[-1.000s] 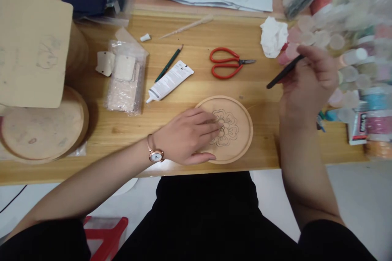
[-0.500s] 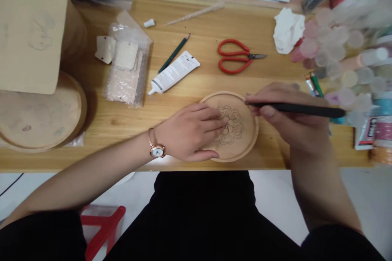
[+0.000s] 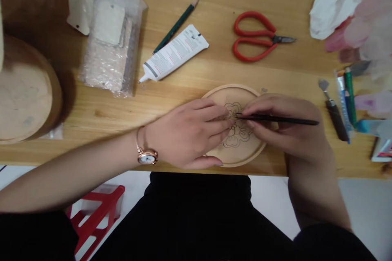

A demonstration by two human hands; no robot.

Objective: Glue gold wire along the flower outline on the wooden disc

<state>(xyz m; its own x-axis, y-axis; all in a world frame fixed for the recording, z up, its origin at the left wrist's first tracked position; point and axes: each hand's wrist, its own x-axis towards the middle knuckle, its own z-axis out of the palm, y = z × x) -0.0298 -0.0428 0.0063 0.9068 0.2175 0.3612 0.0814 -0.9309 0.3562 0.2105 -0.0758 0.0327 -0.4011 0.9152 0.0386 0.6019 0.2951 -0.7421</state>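
A round wooden plate (image 3: 241,158) with a raised rim lies at the table's front edge, a flower drawn in dark lines on it. My left hand (image 3: 191,132) rests flat over the plate's left part, fingers stretched out and holding nothing. In my right hand (image 3: 281,120) is a thin black tool (image 3: 288,120), pinched between thumb and fingers. Its tip points at the upper middle of the flower, close to my left fingertips. Whether the tip touches the wood cannot be made out.
Behind the plate lie a white tube (image 3: 176,53), a dark green pencil (image 3: 177,24) and red-handled scissors (image 3: 254,36). A plastic bag of tags (image 3: 110,49) and a wooden round (image 3: 27,89) are at left. Crumpled tissue (image 3: 335,4), brushes (image 3: 350,94) and a palette knife (image 3: 335,118) lie at right.
My right hand has brought the black tool from the plate's right rim leftward to the flower. My left hand stays on the plate. The view has moved closer to the table.
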